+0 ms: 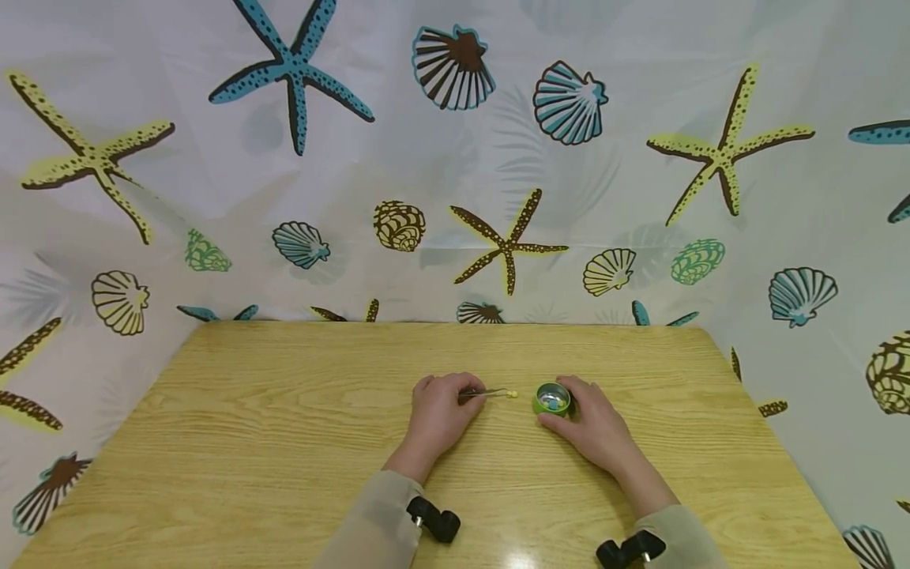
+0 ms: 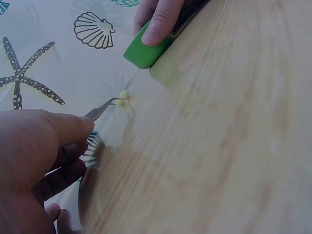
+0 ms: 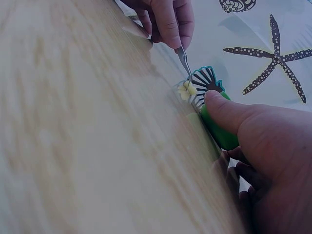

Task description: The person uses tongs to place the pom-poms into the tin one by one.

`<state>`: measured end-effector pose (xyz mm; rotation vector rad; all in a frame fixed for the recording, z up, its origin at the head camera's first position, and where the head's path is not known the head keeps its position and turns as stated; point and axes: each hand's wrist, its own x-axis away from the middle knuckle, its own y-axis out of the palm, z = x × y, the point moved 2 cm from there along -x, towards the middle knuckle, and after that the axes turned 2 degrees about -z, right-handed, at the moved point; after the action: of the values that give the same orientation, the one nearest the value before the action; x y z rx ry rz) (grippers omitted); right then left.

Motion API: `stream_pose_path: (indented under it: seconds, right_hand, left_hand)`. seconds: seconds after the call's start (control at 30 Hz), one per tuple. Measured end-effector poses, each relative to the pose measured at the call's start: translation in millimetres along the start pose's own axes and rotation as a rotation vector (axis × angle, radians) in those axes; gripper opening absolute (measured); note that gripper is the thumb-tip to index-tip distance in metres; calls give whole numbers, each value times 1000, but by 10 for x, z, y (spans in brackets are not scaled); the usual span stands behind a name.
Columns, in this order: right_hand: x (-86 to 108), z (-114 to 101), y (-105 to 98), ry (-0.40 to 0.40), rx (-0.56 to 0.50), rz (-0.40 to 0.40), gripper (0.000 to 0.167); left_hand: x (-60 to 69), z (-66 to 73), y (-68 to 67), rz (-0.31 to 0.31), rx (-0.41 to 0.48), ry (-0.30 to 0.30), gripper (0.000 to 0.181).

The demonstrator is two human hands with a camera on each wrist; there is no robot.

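Between thumb and fingers, my left hand pinches bent-tip metal tweezers, which point right. At their tip is a small pale yellow piece with rounded lobes, close above the tabletop; whether it touches the wood I cannot tell. Just right of it stands a small round green tin, upright and open, with a silvery inside. My right hand holds the tin from its right side, thumb in front and fingers behind. Small blue and pale bits lie in the tin, too small to make out.
The wood-grain table reaches back to a white sheet printed with shells and starfish, which also hangs at both sides. Black camera mounts are strapped over the light sleeves at both wrists.
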<state>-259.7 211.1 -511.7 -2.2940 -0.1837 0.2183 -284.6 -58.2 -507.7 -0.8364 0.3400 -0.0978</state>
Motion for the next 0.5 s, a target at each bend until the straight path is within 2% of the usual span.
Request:
stream_pose_path:
  seconds: [0.5]
  right_hand:
    - [-2, -4, -10, 2, -2, -9, 76]
  left_hand:
    - [2, 4, -17, 8, 9, 12, 4]
